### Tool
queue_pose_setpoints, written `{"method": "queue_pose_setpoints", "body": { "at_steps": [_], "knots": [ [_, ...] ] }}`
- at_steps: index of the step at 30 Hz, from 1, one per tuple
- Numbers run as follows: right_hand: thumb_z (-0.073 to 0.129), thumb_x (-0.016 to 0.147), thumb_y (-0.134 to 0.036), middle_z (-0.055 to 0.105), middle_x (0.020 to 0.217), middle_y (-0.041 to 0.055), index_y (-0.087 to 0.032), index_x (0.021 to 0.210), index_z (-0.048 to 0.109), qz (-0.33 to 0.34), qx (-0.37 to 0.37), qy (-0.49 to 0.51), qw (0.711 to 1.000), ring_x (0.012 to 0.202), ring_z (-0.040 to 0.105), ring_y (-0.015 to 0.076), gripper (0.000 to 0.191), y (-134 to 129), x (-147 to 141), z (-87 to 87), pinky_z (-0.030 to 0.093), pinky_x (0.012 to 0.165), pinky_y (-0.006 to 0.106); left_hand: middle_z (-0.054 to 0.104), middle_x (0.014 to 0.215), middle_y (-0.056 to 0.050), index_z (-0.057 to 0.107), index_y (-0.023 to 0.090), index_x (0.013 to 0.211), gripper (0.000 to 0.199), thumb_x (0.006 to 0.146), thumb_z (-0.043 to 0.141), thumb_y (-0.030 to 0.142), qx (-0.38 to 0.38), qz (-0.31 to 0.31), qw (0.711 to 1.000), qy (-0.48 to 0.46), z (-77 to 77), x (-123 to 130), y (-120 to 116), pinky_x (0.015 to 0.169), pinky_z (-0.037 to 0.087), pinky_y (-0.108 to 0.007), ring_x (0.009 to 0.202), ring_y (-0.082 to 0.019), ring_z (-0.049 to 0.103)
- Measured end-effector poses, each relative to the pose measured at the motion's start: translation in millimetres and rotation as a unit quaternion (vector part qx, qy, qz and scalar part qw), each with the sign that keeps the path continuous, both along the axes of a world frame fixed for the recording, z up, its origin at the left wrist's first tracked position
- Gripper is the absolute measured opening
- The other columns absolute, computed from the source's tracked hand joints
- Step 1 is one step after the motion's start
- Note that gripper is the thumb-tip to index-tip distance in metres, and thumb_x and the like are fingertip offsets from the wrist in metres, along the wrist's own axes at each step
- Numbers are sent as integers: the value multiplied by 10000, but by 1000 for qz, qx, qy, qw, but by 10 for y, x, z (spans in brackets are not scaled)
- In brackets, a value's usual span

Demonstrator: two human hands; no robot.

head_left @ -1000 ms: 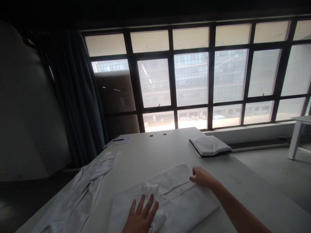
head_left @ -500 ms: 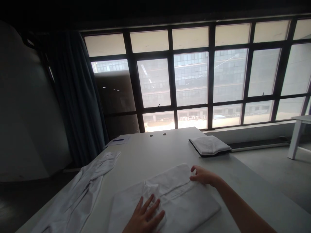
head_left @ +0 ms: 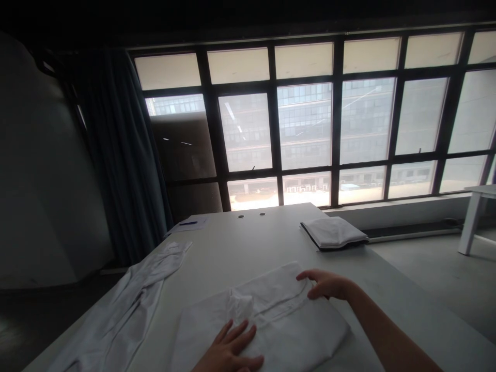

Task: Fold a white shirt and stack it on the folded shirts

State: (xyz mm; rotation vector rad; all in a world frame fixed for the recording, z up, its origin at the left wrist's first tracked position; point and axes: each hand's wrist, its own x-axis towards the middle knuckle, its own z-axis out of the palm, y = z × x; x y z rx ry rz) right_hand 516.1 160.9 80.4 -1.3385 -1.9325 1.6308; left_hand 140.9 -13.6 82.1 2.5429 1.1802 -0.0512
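A white garment (head_left: 287, 330), partly folded, lies on the white table (head_left: 228, 253) in front of me. My left hand (head_left: 232, 349) rests on it near the bottom centre, fingers spread flat just below a bunched bit of cloth. At the garment's upper right edge is my right hand (head_left: 325, 285), thumb and forefinger apart, touching the fabric beside a raised fold. Neither hand is closed round the cloth.
Another crumpled white garment (head_left: 132, 305) runs along the table's left edge. A folded white cloth with a dark underside (head_left: 335, 232) lies at the back right. Paper with a pen (head_left: 189, 223) is at the far left.
My right hand has shifted slightly down, its forefinger reaching further left over the cloth. My left hand has slid a little toward me.
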Motion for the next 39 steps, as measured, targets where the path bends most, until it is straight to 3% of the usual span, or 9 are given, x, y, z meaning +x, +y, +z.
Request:
{"method": "queue_pose_setpoints", "body": {
  "at_steps": [4,8,12,20,23,26,30,33,39],
  "knots": [
    [702,547,-134,597,1319,53,-307,1316,627,-2,6,2,1000,716,630,124,791,9,6,30,419,504,183,534,1517,-8,533,426,1425,465,1003,404,572,31,108,992,-57,-60,-6,41,1209,329,-515,1431,-283,445],
    [690,557,-131,583,1377,50,-327,1379,583,2,15,28,999,771,642,139,852,31,31,17,458,563,196,481,1559,-21,525,357,1451,628,863,652,538,61,186,979,-52,23,43,169,1216,333,-424,1445,-283,422],
    [690,560,-121,575,1397,62,-322,1412,558,4,19,30,999,780,645,141,885,32,32,20,449,557,190,327,1637,-50,379,288,1549,1060,626,847,522,15,192,981,7,137,145,347,1252,230,-441,1509,-315,290],
    [758,590,-147,606,1364,59,-290,1388,586,-4,-4,130,991,938,652,190,829,-112,3,317,523,713,245,-14,1666,-156,108,127,1610,1348,608,746,764,-108,152,980,74,113,212,558,1262,61,-482,1548,-308,11],
    [760,600,-130,591,1396,68,-264,1391,586,7,-20,190,982,958,653,185,821,-180,-17,425,525,784,268,2,1672,-168,129,127,1611,1423,529,772,791,-95,153,980,82,21,174,610,1259,104,-487,1547,-344,43],
    [776,608,-133,563,1438,81,-253,1385,591,10,-31,225,974,1023,652,206,808,-231,-41,497,524,845,296,147,1667,-212,225,95,1592,1472,435,802,800,-45,161,984,65,-56,166,646,1249,187,-468,1527,-390,185],
    [816,602,-170,489,1519,87,-259,1363,612,0,-23,252,967,1196,595,265,793,-248,-66,537,513,928,334,297,1617,-260,255,83,1579,1461,430,789,812,-30,192,978,77,-15,266,690,1213,267,-519,1480,-421,308],
    [844,594,-200,472,1536,87,-258,1350,625,-3,-7,266,964,1277,541,297,790,-248,-84,557,505,956,354,228,1643,-251,255,129,1583,1419,452,781,806,-39,204,974,92,36,347,760,1191,259,-603,1481,-454,279],
    [870,601,-226,500,1517,60,-282,1321,651,0,16,330,944,1284,533,304,755,-365,-245,683,494,933,350,79,1672,-251,191,113,1595,1608,277,849,759,-42,209,970,116,-39,440,869,1181,168,-683,1492,-528,140]
  ]
}}
